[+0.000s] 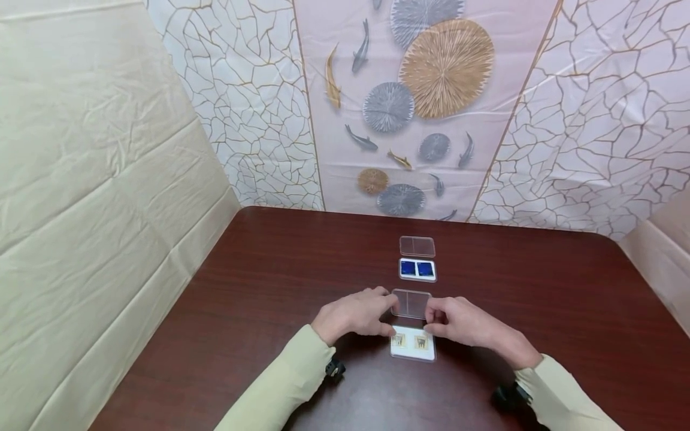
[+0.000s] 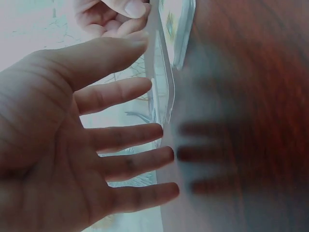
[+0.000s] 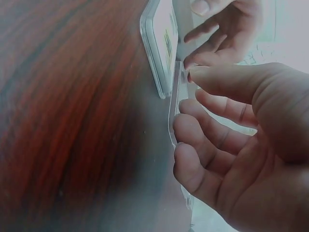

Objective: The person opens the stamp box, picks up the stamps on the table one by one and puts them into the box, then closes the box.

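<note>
My left hand (image 1: 360,312) is at the left of a small clear case with a white insert (image 1: 412,354). Two square gold-toned pieces with dark tooth-like shapes lie in the insert. The left fingers look straight and spread in the left wrist view, and the thumb points toward the case. On the other side, my right hand (image 1: 462,322) has its fingers loosely bent, thumb near the case's far right corner. Just beyond the case lies a transparent lid (image 1: 412,304), with the fingertips of both hands close to its sides. Neither hand shows anything in its grasp.
Farther back on the dark wooden table (image 1: 291,269) is a second case (image 1: 417,278) with two blue squares in a white insert. Another clear lid (image 1: 417,246) lies behind it. A patterned cloth (image 1: 356,197) hangs along the back edge, and a beige cloth (image 1: 129,197) covers the left side.
</note>
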`<state>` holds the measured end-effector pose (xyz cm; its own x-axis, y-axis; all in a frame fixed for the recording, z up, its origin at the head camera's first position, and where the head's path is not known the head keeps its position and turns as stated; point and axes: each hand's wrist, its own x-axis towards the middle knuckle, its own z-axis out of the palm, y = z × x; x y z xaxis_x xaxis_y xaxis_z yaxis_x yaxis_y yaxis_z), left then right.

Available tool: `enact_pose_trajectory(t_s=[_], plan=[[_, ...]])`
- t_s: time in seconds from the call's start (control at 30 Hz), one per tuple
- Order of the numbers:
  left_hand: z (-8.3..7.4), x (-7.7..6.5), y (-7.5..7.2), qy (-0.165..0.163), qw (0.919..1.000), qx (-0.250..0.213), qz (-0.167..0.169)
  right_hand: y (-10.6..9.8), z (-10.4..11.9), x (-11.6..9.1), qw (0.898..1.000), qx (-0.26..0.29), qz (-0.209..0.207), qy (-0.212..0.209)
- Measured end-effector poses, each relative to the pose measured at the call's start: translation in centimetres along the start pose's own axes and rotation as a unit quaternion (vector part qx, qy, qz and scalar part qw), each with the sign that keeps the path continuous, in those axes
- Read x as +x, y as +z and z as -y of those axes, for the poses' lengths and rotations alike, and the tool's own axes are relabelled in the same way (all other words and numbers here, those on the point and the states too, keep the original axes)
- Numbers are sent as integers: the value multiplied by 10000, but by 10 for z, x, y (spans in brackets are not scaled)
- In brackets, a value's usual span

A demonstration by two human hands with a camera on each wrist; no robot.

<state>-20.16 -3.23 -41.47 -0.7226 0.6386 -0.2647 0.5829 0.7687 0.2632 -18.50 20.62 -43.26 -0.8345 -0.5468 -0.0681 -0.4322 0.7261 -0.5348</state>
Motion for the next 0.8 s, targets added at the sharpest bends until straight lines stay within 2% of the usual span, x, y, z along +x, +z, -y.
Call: enact_pose_trajectory(t_s=[0.2,0.5,0.63,0.8], plan=[[2,11,-3,47,9998,132,-139,-6,-4,3,10000,-20,-43,-21],[0,24,-6,87,9987,408,-290,-14,-9,8,9994,-325,-121,93],[2,28,-7,17,9986,455,-286,-14,-12,14,9987,-487,-141,97],[5,35,-8,-55,9982,525,-271,-14,-16,20,9981,-532,1,304]])
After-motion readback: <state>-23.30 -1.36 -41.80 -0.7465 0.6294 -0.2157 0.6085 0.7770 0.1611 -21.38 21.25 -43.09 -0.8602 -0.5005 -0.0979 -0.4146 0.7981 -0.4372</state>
